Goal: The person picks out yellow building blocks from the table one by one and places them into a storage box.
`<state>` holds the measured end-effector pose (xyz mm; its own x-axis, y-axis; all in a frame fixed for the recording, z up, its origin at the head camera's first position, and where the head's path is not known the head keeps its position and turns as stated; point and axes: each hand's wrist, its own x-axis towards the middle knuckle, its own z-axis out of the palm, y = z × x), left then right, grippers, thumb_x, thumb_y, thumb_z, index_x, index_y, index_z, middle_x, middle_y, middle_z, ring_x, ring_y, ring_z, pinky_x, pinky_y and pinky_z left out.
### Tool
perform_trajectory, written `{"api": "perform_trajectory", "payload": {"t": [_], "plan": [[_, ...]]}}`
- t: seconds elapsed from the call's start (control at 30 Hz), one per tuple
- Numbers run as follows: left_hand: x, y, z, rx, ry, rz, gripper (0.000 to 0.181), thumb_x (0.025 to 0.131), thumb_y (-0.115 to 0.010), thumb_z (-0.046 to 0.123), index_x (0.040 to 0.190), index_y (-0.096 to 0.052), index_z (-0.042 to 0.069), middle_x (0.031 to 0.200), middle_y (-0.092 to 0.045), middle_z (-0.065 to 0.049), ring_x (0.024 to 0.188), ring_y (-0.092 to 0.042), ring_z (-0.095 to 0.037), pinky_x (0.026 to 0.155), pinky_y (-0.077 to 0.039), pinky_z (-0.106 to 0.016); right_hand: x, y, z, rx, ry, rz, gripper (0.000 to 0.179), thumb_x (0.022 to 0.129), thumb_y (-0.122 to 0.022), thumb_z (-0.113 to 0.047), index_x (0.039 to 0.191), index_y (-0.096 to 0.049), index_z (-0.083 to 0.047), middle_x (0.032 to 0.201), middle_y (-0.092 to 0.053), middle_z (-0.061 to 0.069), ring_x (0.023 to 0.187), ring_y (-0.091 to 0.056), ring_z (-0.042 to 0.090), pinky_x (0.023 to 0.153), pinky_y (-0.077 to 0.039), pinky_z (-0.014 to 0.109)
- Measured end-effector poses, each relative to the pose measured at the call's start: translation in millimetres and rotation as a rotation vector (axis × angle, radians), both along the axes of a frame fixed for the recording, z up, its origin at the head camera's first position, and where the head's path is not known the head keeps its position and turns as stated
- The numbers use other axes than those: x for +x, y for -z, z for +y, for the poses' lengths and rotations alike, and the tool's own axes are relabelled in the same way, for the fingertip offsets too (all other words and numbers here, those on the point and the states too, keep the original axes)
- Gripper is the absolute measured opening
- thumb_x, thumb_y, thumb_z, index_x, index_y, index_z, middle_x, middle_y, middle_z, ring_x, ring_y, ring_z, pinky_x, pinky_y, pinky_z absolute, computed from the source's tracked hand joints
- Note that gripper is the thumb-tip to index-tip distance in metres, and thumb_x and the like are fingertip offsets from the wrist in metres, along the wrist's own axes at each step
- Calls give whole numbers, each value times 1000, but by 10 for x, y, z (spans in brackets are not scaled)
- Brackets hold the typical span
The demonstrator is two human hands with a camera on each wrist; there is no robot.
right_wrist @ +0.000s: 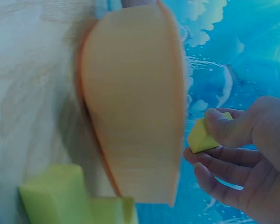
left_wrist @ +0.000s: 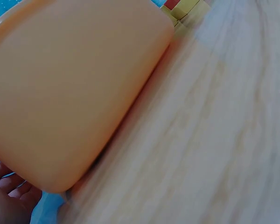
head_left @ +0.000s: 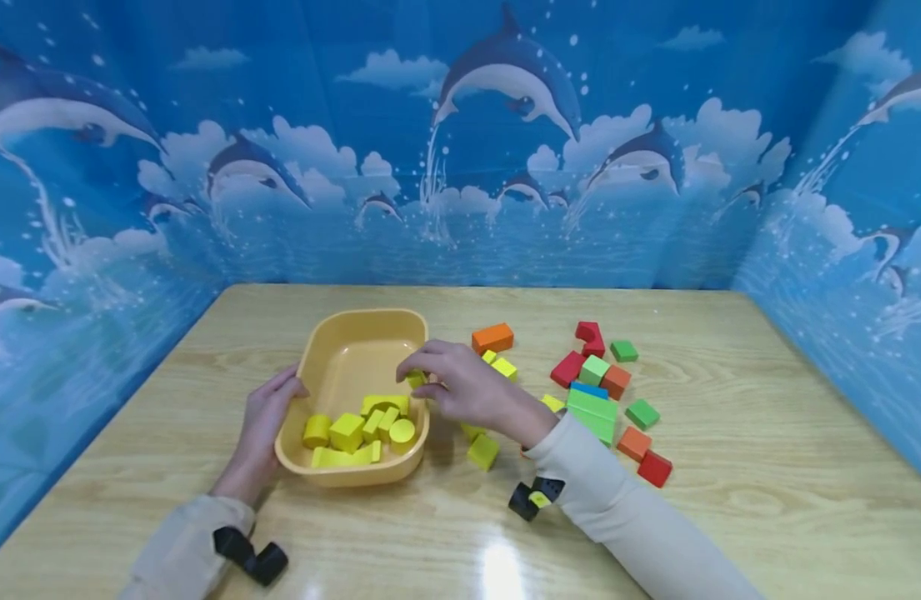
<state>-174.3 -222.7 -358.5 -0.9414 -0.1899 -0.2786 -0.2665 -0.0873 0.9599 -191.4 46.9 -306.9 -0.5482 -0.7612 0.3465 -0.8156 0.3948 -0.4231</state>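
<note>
A pale orange plastic bin (head_left: 355,350) stands at the left of the table, with several yellow blocks (head_left: 347,433) gathered in its near half. My left hand (head_left: 268,412) grips the bin's left rim; in the left wrist view only some curled fingers (left_wrist: 14,193) show beside the bin wall (left_wrist: 84,93). Above the bin's right rim, my right hand (head_left: 463,383) pinches a small yellow block (right_wrist: 203,136) between thumb and fingers. The right wrist view shows that block apart from the bin's side (right_wrist: 135,107).
Right of the bin lie more yellow blocks (head_left: 483,452), partly hidden under my right forearm. An orange block (head_left: 493,337) sits behind them. Farther right are scattered red (head_left: 655,469), green (head_left: 643,414) and orange blocks (head_left: 634,443). A dolphin-print curtain (head_left: 460,208) encloses the table.
</note>
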Motion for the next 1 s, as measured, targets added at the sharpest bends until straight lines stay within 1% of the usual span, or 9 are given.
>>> {"api": "perform_trajectory", "payload": {"t": [0.2, 0.37, 0.53, 0.67, 0.83, 1.0], "plan": [[2, 7, 18, -12, 8, -10, 66, 86, -43, 9, 151, -30, 14, 157, -27, -9, 136, -35, -26, 112, -32, -35, 1, 94, -77, 119, 47, 42, 24, 88, -67, -7, 112, -68, -10, 109, -66, 4, 100, -59, 17, 85, -51, 28], [-6, -7, 23, -8, 10, -8, 66, 87, -43, 8, 151, -30, 15, 157, -27, -9, 136, -35, -27, 112, -32, -35, -2, 128, -101, 140, 66, 91, 22, 89, -67, -7, 110, -70, -10, 107, -67, 4, 98, -60, 17, 86, -51, 30], [5, 11, 21, 6, 15, -4, 66, 87, -43, 8, 151, -29, 15, 157, -26, -9, 137, -34, -26, 112, -32, -36, 10, 142, -104, 169, 96, 122, 20, 89, -67, -10, 108, -71, -11, 105, -68, 4, 99, -58, 18, 85, -49, 32], [2, 5, 22, -4, 9, -11, 66, 87, -43, 8, 151, -29, 15, 158, -25, -8, 138, -33, -25, 112, -31, -35, 22, 124, -108, 185, 101, 133, 19, 89, -65, -8, 107, -72, -11, 106, -68, 4, 101, -57, 20, 87, -48, 33], [-4, -4, 23, -17, 1, -11, 66, 87, -43, 9, 151, -29, 15, 158, -25, -8, 138, -33, -25, 113, -31, -36, 23, 85, -97, 182, 95, 116, 20, 89, -64, -5, 107, -72, -10, 108, -67, 4, 104, -57, 21, 89, -48, 34], [-17, -17, 12, -13, 6, -2, 66, 87, -43, 9, 151, -30, 15, 157, -26, -8, 137, -34, -25, 112, -32, -36, -28, -8, -3, 140, 95, 99, 21, 89, -62, -1, 107, -70, -9, 107, -67, 5, 105, -58, 22, 94, -47, 35]]}}
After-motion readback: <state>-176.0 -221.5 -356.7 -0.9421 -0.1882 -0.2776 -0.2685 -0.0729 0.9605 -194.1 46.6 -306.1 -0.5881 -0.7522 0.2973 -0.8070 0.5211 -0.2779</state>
